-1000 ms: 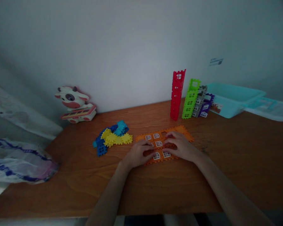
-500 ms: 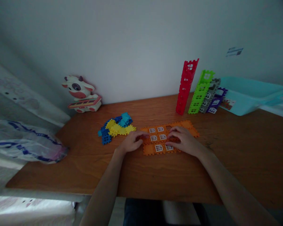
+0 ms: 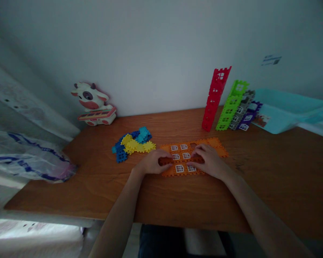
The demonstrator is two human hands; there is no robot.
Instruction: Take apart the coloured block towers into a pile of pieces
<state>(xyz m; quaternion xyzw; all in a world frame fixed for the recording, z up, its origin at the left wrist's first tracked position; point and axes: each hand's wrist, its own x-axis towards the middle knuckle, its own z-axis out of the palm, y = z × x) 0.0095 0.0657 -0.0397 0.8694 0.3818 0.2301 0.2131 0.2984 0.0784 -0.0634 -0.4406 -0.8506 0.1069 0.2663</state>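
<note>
Several orange interlocking building tiles (image 3: 183, 147) with white windows lie flat on the table as joined rows. The nearest row (image 3: 180, 169) lies slightly apart from the rows behind it at its left. My left hand (image 3: 154, 162) grips the left end, thumb at the nearest row and fingers over the row behind. On the right, my right hand (image 3: 211, 161) has bent fingers on the tiles and its thumb at the nearest row. It covers part of the right side of the tiles.
Blue and yellow tiles (image 3: 134, 145) are heaped at left. Red (image 3: 214, 98), green (image 3: 231, 106), grey (image 3: 240, 111) and purple (image 3: 248, 117) tile strips lean against the wall beside a turquoise bin (image 3: 288, 111). A cow toy (image 3: 94, 104) and plastic bag (image 3: 29, 157) sit at left.
My left hand has shifted right, with its thumb now over the nearest row. That row has slid slightly left. My right hand stays nearly in place.
</note>
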